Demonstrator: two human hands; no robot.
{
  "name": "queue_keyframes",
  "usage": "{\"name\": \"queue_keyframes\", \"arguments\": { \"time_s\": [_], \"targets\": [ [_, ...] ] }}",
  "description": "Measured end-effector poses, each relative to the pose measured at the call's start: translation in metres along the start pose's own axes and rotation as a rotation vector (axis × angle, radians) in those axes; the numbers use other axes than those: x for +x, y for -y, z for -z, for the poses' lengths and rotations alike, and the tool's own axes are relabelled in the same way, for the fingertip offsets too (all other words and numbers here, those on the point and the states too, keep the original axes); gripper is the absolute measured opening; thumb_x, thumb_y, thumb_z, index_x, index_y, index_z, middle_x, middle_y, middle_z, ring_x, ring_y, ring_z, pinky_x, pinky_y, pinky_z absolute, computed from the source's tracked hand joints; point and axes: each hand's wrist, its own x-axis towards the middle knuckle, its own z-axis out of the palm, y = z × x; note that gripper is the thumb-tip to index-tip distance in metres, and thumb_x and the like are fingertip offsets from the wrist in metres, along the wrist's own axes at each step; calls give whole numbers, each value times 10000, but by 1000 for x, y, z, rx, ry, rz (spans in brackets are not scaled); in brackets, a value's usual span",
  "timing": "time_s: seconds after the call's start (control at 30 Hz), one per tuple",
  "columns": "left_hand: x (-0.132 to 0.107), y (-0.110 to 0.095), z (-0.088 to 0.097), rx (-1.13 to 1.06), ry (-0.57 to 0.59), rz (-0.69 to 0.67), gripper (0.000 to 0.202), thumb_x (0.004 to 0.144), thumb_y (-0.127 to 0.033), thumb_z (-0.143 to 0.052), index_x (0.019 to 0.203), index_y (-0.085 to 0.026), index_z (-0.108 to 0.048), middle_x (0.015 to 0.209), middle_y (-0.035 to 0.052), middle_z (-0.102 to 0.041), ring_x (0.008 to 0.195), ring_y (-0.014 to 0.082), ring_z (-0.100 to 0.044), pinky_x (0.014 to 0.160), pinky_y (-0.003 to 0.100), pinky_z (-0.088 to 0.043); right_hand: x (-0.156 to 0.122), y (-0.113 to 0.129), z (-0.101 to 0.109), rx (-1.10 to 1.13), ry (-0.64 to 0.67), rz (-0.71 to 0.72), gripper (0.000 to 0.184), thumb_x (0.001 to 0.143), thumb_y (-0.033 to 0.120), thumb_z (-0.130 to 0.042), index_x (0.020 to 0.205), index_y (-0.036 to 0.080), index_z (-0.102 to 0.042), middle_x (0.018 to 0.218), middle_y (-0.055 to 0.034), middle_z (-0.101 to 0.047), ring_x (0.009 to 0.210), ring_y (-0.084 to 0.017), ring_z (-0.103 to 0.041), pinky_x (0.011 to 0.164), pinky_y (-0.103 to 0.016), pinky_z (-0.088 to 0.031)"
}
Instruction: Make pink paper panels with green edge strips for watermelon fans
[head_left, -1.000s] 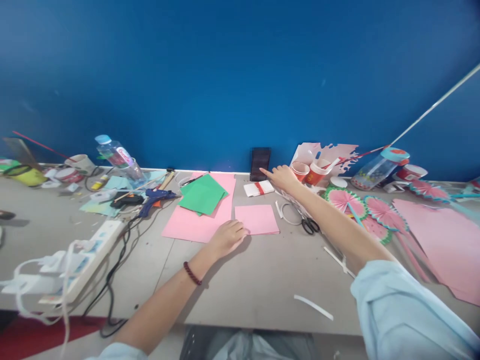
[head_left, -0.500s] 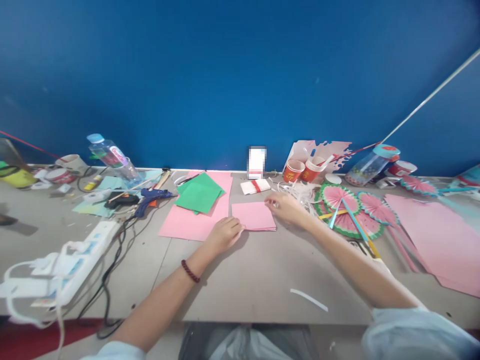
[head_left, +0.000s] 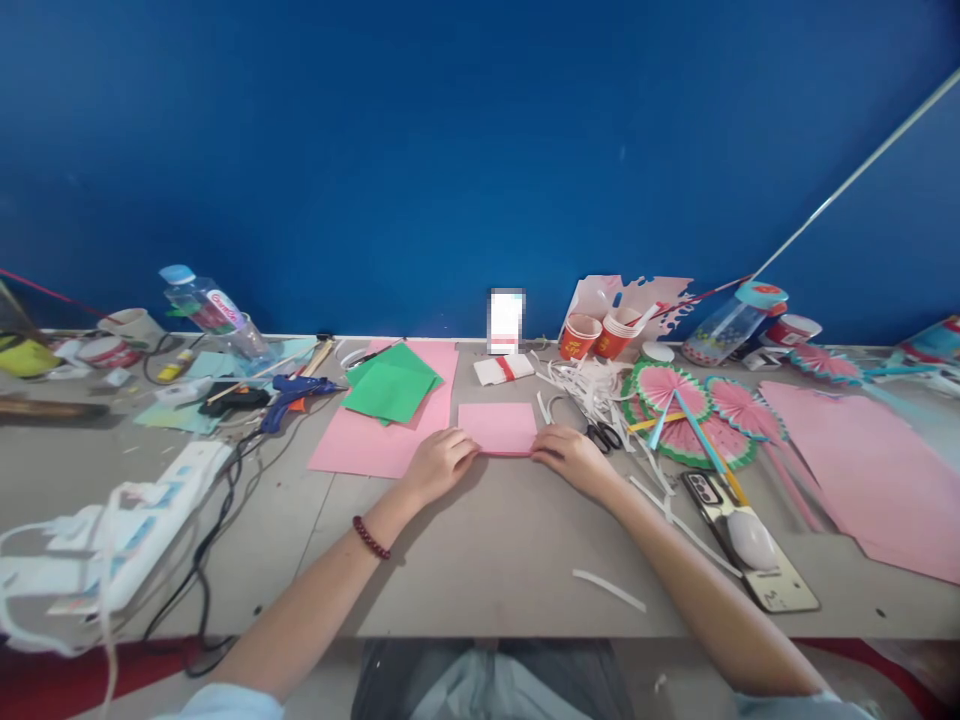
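Note:
A small stack of pink paper squares (head_left: 496, 428) lies on the grey table (head_left: 495, 550) in front of me. My left hand (head_left: 439, 464) is curled at its near left corner, fingers pinching the edge. At the near right corner my right hand (head_left: 570, 455) also grips the edge with fingers closed. A phone (head_left: 505, 321) with a lit screen leans against the blue wall behind the stack.
A large pink sheet (head_left: 382, 440) with green sheets (head_left: 390, 388) lies to the left. Scissors (head_left: 600, 432), paper strips, paper cups (head_left: 596, 336) and watermelon paper fans (head_left: 686, 410) crowd the right. A glue gun (head_left: 292, 392), a bottle (head_left: 206, 305) and a power strip (head_left: 150, 515) sit left.
My right hand drew back from the phone at the wall and came down onto the right corner of the pink stack. The phone's screen lit up. My left hand stayed at the stack.

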Motion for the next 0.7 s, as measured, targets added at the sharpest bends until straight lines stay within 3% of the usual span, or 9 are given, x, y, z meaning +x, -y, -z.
{"name": "queue_keyframes", "arguments": {
  "time_s": [0.3, 0.47, 0.7],
  "targets": [
    [3, 1, 2, -156, 49, 163, 213, 954, -290, -471, 918, -212, -666, 913, 35, -696, 867, 178, -618, 799, 325, -472, 3, 0, 3, 108, 27, -90, 223, 911, 275, -509, 820, 202, -699, 836, -78, -695, 844, -214, -602, 809, -357, -460],
    [8, 2, 3, -282, 83, 269, 202, 930, -278, -500, 843, -210, -670, 888, 31, -693, 863, 178, -626, 797, 317, -477, 3, 2, -2, 141, -22, -157, 198, 876, 226, -525, 778, 189, -693, 816, -81, -691, 838, -215, -601, 806, -348, -459],
    [9, 7, -1, -383, 88, 348, 201, 892, -302, -538, 792, -196, -676, 872, 40, -667, 850, 178, -622, 776, 302, -486, 6, 1, -6, 181, -26, -405, 127, 790, 248, -592, 787, 194, -708, 765, -43, -701, 717, -187, -616, 696, -289, -455]
  ]
}}
